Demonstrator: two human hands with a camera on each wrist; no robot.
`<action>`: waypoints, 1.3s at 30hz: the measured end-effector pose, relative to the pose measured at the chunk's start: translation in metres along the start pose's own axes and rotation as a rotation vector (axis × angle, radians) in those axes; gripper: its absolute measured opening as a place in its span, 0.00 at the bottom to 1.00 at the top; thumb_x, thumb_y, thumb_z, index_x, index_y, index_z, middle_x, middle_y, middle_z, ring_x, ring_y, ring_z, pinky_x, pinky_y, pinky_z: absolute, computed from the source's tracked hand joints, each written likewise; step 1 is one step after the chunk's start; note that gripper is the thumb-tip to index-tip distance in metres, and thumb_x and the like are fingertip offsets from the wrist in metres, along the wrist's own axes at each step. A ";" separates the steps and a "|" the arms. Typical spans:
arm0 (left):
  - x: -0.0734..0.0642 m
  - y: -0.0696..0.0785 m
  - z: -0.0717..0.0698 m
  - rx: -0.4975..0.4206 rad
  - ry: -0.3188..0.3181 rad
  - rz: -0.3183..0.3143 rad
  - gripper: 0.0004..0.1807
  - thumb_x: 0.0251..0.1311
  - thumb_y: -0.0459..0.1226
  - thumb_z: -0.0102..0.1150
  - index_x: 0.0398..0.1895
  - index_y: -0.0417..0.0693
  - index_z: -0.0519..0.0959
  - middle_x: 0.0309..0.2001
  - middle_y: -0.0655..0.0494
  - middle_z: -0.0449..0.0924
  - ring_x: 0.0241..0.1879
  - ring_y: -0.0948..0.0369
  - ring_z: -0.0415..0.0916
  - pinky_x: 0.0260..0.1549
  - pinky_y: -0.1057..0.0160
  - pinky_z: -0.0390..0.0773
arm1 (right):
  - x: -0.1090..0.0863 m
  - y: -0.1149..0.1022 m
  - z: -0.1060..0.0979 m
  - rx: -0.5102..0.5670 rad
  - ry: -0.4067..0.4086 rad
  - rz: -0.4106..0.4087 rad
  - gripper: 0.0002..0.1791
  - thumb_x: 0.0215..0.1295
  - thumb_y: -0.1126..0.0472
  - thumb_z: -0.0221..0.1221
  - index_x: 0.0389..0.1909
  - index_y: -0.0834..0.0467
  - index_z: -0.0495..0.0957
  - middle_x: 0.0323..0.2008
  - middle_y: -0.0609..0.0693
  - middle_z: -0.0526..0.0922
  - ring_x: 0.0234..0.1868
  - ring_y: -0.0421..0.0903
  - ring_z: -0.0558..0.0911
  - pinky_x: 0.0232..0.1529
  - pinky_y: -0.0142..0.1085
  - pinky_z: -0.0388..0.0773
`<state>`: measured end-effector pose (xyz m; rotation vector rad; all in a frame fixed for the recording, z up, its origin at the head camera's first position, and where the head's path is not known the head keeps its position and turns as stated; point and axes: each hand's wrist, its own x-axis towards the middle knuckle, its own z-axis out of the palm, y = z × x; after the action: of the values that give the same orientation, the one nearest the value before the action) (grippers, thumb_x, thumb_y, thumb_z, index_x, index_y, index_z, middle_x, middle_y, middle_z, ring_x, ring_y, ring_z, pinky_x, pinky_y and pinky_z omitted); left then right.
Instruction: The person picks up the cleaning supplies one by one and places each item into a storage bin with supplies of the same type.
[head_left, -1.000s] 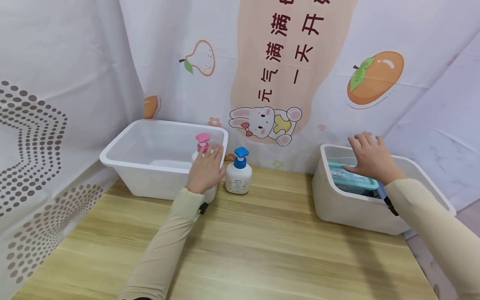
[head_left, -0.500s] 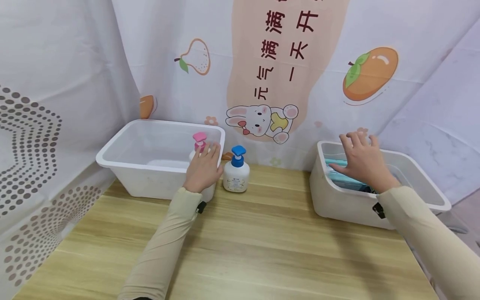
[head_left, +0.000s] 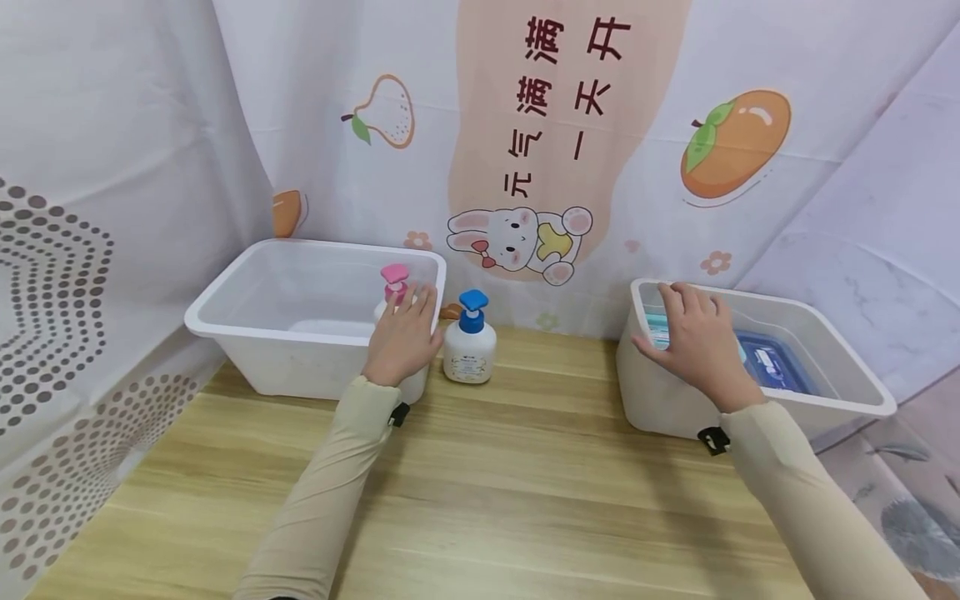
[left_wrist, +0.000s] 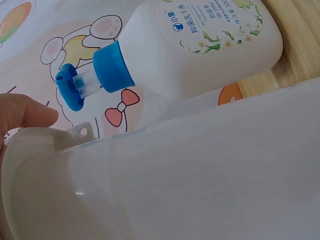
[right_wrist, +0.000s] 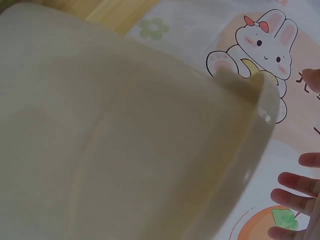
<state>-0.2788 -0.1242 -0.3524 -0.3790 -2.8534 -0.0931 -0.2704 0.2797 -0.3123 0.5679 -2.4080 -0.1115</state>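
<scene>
My left hand [head_left: 401, 337] rests at the right front corner of a white plastic bin [head_left: 285, 333], fingers lying forward over its rim. Inside that corner stands a pump bottle with a pink head [head_left: 395, 273], its body partly hidden by the hand. Just right of the bin, a white hand soap bottle [head_left: 468, 354] with a blue pump stands upright; the left wrist view shows its floral label, with my thumb [left_wrist: 30, 112] at the bin's rim. My right hand [head_left: 697, 346] hovers over the front left of a second white bin [head_left: 660, 392], fingers spread and holding nothing.
In the right bin sit a teal packet [head_left: 657, 329], partly behind my hand, and a dark blue packet [head_left: 776, 364]. Both bins stand at the back of a wooden table [head_left: 487, 483]. A printed curtain [head_left: 330, 183] hangs close behind them.
My right hand has moved left and lower over the right bin, uncovering the blue packet. My left hand stays at the left bin's corner. The head view has shifted slightly.
</scene>
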 end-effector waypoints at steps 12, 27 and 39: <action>0.000 0.000 0.000 0.004 -0.016 -0.002 0.35 0.66 0.48 0.41 0.72 0.40 0.53 0.72 0.46 0.55 0.74 0.49 0.47 0.72 0.47 0.45 | -0.016 -0.013 0.021 0.047 -0.086 0.065 0.45 0.48 0.45 0.64 0.61 0.68 0.63 0.59 0.69 0.67 0.53 0.67 0.72 0.52 0.64 0.66; -0.001 0.001 0.001 0.003 -0.001 0.006 0.35 0.65 0.47 0.42 0.72 0.39 0.53 0.72 0.46 0.56 0.73 0.48 0.48 0.72 0.47 0.47 | -0.026 -0.021 0.033 0.083 -0.293 0.124 0.48 0.58 0.45 0.59 0.69 0.70 0.51 0.70 0.68 0.54 0.69 0.64 0.57 0.64 0.67 0.53; 0.000 0.000 -0.003 -0.041 0.017 0.007 0.35 0.65 0.46 0.43 0.71 0.37 0.55 0.72 0.43 0.56 0.73 0.47 0.50 0.71 0.45 0.49 | -0.026 -0.022 0.037 0.096 -0.336 0.146 0.49 0.61 0.43 0.55 0.69 0.72 0.49 0.71 0.68 0.52 0.71 0.64 0.55 0.68 0.62 0.52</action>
<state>-0.2776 -0.1242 -0.3500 -0.3950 -2.8374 -0.1524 -0.2676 0.2690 -0.3614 0.4415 -2.7858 -0.0295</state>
